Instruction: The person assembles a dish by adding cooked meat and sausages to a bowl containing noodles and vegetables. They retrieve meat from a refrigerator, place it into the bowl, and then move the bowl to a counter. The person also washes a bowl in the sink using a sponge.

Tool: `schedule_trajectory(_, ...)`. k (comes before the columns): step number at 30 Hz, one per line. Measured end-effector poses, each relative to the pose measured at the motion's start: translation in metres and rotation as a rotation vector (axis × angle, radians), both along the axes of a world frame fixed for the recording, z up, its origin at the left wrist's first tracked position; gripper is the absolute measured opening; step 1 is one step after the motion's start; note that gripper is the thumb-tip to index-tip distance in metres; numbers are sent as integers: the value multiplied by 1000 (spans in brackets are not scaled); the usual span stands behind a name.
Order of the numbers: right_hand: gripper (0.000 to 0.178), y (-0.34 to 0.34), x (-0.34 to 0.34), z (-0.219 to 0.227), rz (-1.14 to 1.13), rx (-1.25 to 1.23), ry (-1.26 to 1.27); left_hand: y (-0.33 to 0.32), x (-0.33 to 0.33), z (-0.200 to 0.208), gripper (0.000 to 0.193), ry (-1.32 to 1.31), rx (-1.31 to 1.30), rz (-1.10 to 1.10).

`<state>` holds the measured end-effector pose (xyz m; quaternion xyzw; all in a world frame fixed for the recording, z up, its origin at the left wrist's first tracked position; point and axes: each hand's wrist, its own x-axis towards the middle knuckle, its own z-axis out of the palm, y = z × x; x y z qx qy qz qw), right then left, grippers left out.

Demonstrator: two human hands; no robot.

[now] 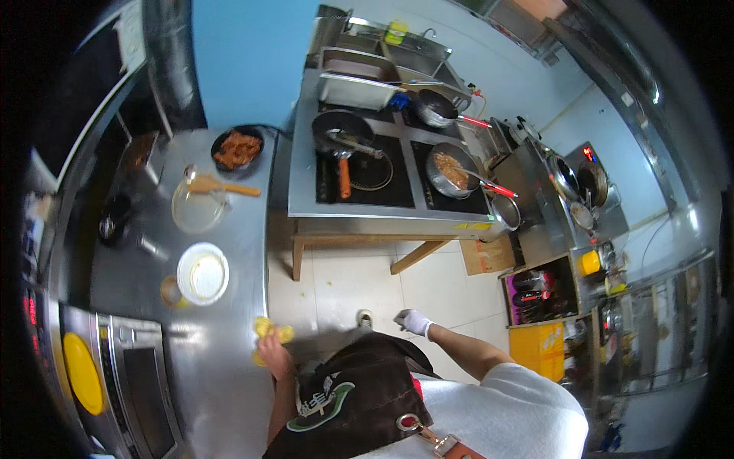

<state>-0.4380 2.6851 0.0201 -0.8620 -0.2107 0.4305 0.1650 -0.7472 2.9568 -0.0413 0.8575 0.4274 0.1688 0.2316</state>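
My left hand (275, 358) is closed on a yellow cloth (274, 331) at the right edge of the steel counter (222, 367). Part of the cloth hangs below the fingers. My right hand (414, 322), in a white glove, hangs over the tiled floor, with its fingers loosely apart and nothing seen in them. A white round tub (202, 274) stands on the counter beyond the cloth. Beside it sits a small amber-coloured container (173, 291). Farther back, a wooden-handled utensil (222, 186) lies across a clear round lid or dish (197, 208).
A black bowl of reddish-brown food (238, 148) sits at the counter's far end. Ahead, the cooktop table (344, 208) holds a frying pan (341, 130) and a pot of food (449, 170). An oven (145, 382) is at left. Shelves (535, 302) and a yellow box (537, 349) line the right.
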Motion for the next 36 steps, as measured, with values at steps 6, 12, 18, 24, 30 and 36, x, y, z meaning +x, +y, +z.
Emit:
schedule_trajectory(6, 19, -112, 206, 26, -693, 485, -210, 7, 82, 32, 53, -456, -39, 9)
schedule_trajectory(12, 33, -197, 424, 105, -929, 904, -565, 61, 83, 45, 55, 459, 246, 326)
schedule_trajectory(18, 45, -188, 548, 86, -1056, 1082, -161, 22, 113, 41, 60, 382, -86, 137)
schedule_trajectory(24, 52, -202, 611, 46, -949, 1149, -53, -43, 217, 66, 55, 414, -506, -1)
schedule_trajectory(30, 49, -219, 620, 54, -642, 849, -514, -64, 231, 86, 49, 459, -702, 52)
schedule_trajectory(36, 40, -213, 629, 54, -759, 1095, -283, -75, 208, 93, 44, 442, -787, 107)
